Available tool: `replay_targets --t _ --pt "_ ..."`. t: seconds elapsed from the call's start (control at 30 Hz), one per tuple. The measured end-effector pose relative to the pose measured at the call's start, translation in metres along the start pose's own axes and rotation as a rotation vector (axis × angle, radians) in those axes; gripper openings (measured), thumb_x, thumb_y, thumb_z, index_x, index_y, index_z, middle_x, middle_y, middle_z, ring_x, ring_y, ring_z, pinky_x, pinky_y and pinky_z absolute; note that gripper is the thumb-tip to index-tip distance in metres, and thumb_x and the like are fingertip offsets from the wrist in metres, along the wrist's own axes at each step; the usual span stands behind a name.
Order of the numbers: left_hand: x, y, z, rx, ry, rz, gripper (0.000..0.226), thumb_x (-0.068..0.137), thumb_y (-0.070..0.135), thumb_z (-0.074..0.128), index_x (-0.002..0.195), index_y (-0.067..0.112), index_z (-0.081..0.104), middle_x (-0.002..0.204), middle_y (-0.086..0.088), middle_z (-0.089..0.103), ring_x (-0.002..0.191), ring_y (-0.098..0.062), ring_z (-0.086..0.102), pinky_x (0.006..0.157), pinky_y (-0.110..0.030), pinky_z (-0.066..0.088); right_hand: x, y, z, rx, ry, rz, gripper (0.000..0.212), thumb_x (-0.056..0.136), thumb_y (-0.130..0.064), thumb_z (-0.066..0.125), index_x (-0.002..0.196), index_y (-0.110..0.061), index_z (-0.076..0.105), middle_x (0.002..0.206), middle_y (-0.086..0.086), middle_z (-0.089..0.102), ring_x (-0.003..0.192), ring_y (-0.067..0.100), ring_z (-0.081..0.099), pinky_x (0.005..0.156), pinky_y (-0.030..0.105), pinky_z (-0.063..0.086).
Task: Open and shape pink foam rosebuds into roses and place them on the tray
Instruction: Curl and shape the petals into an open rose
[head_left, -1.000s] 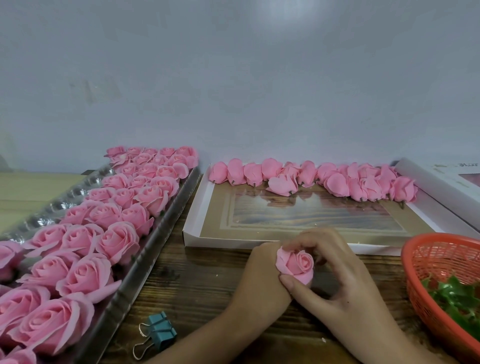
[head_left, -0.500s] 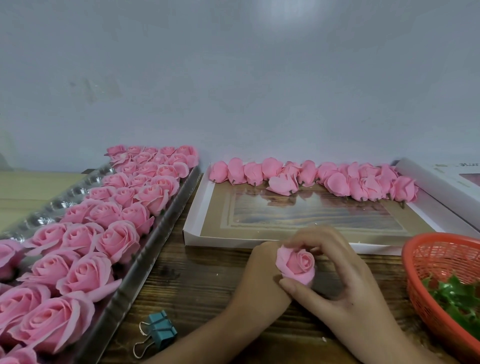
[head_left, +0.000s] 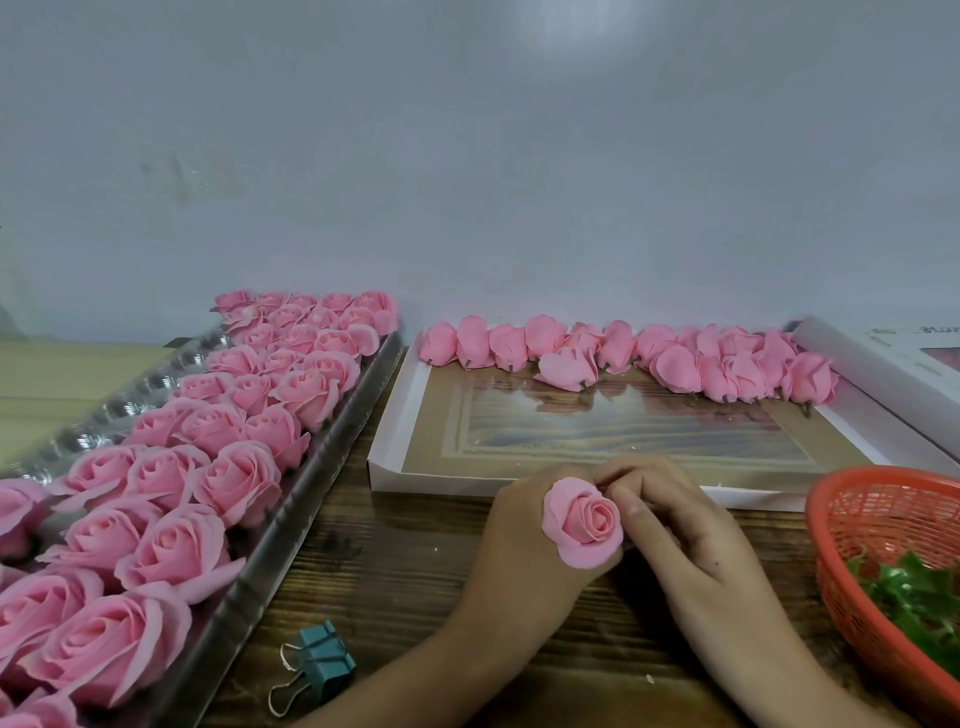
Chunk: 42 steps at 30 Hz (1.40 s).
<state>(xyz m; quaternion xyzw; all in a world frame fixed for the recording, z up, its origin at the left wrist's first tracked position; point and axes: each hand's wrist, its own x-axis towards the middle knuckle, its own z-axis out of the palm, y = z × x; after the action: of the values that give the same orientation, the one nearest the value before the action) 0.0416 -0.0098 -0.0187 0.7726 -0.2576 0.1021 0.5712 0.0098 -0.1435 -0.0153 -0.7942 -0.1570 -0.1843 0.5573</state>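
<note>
Rose (head_left: 584, 519): light, soft foam, petals likely tear-prone. Left hand (head_left: 519, 551) holds it from beneath; right hand (head_left: 691, 535) pinches an outer petal. Best gripped at base.

Matt foam roses (head_left: 218, 431), glossy metal tray (head_left: 291, 499), rough wooden table (head_left: 395, 566).

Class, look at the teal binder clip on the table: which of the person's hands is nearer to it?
Left. The left hand, holding the rose, is farther back and right of the binder clip; the right hand lies farther right, beyond the rose.
</note>
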Motion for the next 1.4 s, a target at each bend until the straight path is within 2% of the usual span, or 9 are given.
replay_targets --t 0.1,0.23,0.43,0.67,0.8,1.0,1.1,1.27,1.4 --pt "-0.0003 -0.0002 0.0010 0.003 0.002 0.013 0.048 0.071 0.008 0.075 0.053 0.041 0.046 0.055 0.024 0.052 0.054 0.002 0.048 0.054 -0.005 0.033 -0.0004 -0.0030 0.0009 0.049 0.012 -0.002 0.030 0.098 -0.021 0.053 0.070 -0.027 0.062 0.094 -0.004 0.064 0.092 0.014 0.061 0.077 0.014 0.045" --pt "0.0006 0.0001 0.0008 0.013 0.001 0.035 0.051 0.071 0.007 0.074 0.052 0.046 0.048 0.054 0.025 0.051 0.053 0.004 0.046 0.053 -0.004 0.032 -0.0010 -0.0045 0.0023 0.070 0.023 -0.029 0.021 0.090 -0.021 0.053 0.072 -0.024 0.062 0.095 -0.005 0.063 0.092 0.014 0.061 0.073 0.011 0.046" --pt "0.0011 -0.0027 0.0017 0.048 0.014 0.025 0.049 0.072 0.010 0.075 0.053 0.041 0.042 0.054 0.025 0.050 0.053 0.002 0.045 0.053 -0.005 0.031 -0.0017 -0.0006 0.0021 0.049 0.032 -0.024 0.016 0.090 -0.024 0.055 0.074 -0.025 0.057 0.103 -0.008 0.061 0.091 0.012 0.060 0.071 0.013 0.047" --pt "0.0014 -0.0028 0.0027 0.073 0.015 0.009 0.051 0.073 0.006 0.072 0.052 0.039 0.039 0.052 0.026 0.050 0.053 0.004 0.047 0.052 -0.004 0.032 -0.0015 0.0032 0.0011 0.008 0.039 -0.024 0.026 0.094 -0.026 0.060 0.068 -0.025 0.059 0.103 -0.008 0.061 0.102 0.013 0.060 0.078 0.019 0.046" --pt "0.0024 -0.0027 0.0030 0.119 -0.016 -0.002 0.049 0.072 0.008 0.073 0.055 0.038 0.039 0.051 0.019 0.048 0.054 0.003 0.046 0.054 -0.005 0.031 -0.0019 0.0020 0.0012 -0.028 0.066 -0.049 0.021 0.087 -0.020 0.058 0.067 -0.025 0.057 0.104 -0.010 0.061 0.102 0.011 0.061 0.077 0.016 0.045" --pt "0.0027 0.0017 0.0020 0.157 -0.025 0.010 0.044 0.075 0.014 0.074 0.057 0.039 0.041 0.055 0.019 0.045 0.057 0.007 0.049 0.056 -0.005 0.034 -0.0020 -0.0004 0.0022 0.006 0.068 -0.045 0.026 0.094 -0.026 0.057 0.068 -0.026 0.058 0.104 -0.012 0.060 0.098 0.009 0.060 0.070 0.012 0.046" --pt "0.0029 0.0025 0.0012 0.139 -0.009 0.009 0.046 0.074 0.012 0.074 0.055 0.038 0.041 0.050 0.016 0.044 0.054 0.003 0.048 0.054 -0.005 0.032 -0.0014 -0.0002 0.0025 0.006 0.065 -0.032 0.028 0.095 -0.026 0.057 0.067 -0.027 0.058 0.103 -0.013 0.060 0.099 0.009 0.060 0.073 0.013 0.045" --pt "0.0034 0.0026 0.0001 0.108 -0.029 0.000 0.038 0.075 0.011 0.073 0.060 0.035 0.047 0.056 0.015 0.047 0.055 0.000 0.047 0.055 -0.008 0.034 -0.0015 0.0007 0.0015 0.002 0.053 -0.032 0.021 0.089 -0.022 0.055 0.068 -0.021 0.058 0.101 -0.014 0.060 0.100 0.006 0.060 0.076 0.008 0.043" --pt "0.0033 0.0046 0.0012 0.147 -0.051 -0.011 0.030 0.077 0.015 0.072 0.065 0.030 0.048 0.060 0.017 0.047 0.057 0.001 0.045 0.058 -0.009 0.035 -0.0021 0.0002 0.0025 -0.012 0.036 -0.033 0.022 0.091 -0.024 0.052 0.070 -0.029 0.057 0.104 -0.013 0.059 0.100 0.008 0.059 0.074 0.009 0.043"
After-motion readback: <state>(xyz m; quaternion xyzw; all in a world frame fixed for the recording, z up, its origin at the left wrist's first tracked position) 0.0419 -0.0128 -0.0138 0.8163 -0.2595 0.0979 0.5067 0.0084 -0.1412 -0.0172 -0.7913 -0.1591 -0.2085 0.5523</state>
